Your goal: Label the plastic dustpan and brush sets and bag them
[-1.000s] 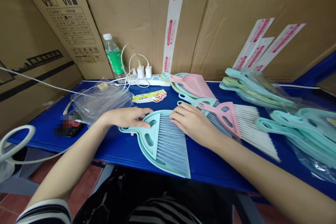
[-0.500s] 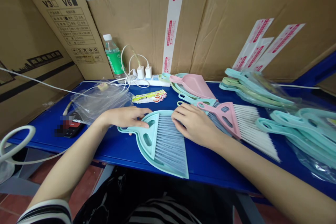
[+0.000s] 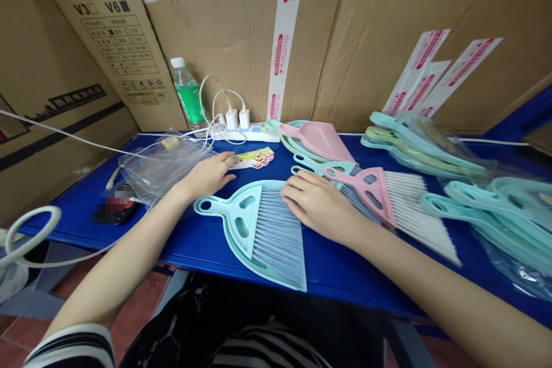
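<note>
A mint-green dustpan [image 3: 235, 250] lies flat near the table's front edge. In it rests a matching hand brush [image 3: 242, 224] with grey-blue bristles, both handles pointing left. My left hand [image 3: 210, 175] is open behind those handles, its fingertips at the left end of several colourful printed cards [image 3: 254, 157]. My right hand [image 3: 317, 201] is closed, fingers curled over the dustpan's far right corner beside the bristles; its exact contact is hidden. Just behind it lie a pink hand brush [image 3: 371, 187] with white bristles and a mint hand brush [image 3: 323, 166].
Behind the brushes lies a pink dustpan [image 3: 319, 138] on other dustpans. At right are bagged mint dustpans [image 3: 487, 215] and another bagged stack [image 3: 414, 144]. A clear plastic bag [image 3: 164, 164], a bottle [image 3: 188, 95] and a power strip [image 3: 254, 135] with cables stand at the left and back.
My left hand has let go of the dustpan and brush handles and moved back and right to the printed cards. My right hand has stayed at the corner.
</note>
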`<state>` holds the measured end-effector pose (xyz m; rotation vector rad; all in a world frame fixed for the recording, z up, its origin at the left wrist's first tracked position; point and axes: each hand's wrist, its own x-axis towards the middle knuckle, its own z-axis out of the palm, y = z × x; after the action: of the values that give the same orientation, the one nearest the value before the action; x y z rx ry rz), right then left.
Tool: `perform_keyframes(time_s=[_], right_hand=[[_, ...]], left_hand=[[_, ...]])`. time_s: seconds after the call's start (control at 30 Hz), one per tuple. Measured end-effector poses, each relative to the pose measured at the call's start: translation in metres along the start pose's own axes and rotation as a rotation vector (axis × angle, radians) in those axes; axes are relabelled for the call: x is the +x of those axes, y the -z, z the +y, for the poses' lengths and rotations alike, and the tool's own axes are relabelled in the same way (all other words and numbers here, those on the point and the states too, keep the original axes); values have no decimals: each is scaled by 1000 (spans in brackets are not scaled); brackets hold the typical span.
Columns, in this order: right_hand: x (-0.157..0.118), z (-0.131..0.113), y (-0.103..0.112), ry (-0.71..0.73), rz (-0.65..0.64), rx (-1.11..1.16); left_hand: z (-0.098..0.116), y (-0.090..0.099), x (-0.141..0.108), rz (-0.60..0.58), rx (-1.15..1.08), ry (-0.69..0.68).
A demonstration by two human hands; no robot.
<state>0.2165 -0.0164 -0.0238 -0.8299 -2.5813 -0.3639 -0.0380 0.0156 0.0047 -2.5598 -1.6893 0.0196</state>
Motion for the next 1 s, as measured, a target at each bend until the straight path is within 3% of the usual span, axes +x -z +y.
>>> perform_keyframes(time_s=[0.17, 0.43, 0.6, 1.0], right_hand=[[0, -2, 2, -24, -10, -15], [2, -6, 9, -119, -125, -23], [2, -6, 9, -112, -120, -4], [2, -4, 8, -90, -128, 15]], left_hand=[[-2, -1, 2, -66, -4, 30], [6, 7, 4, -45, 97, 57], [8, 10, 3, -55, 143, 93], [5, 11, 1, 86, 208, 42]])
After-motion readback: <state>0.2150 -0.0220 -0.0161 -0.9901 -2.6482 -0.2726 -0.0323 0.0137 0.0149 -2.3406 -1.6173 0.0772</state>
